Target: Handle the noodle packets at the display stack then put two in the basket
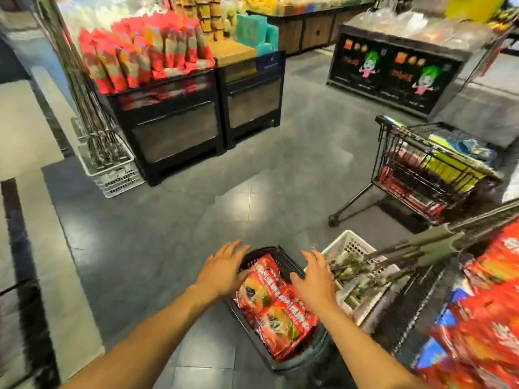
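Your two hands hover low in the middle of the frame, both spread wide with fingers straight and gripping nothing. Your left hand (224,269) lies over the left rim of the black basket (283,360) on the floor, its fingertips close to or touching the top packet. Your right hand (316,277) sits over the basket's right side, just beside the white crate (348,242).

The basket already looks well filled: red snack packets (273,307) lie stacked flat along its length, right up to the rim. Judging by that, the loading seems mostly done, and what is left is likely settling the pile or lifting the basket, since neither hand has a hold on it yet.

The white crate at lower right holds some greenish goods, too blurred to name. The shopping cart (427,169) at middle right carries yellow, red and blue packages. At the lower right edge, more red packets (488,313) fill a display
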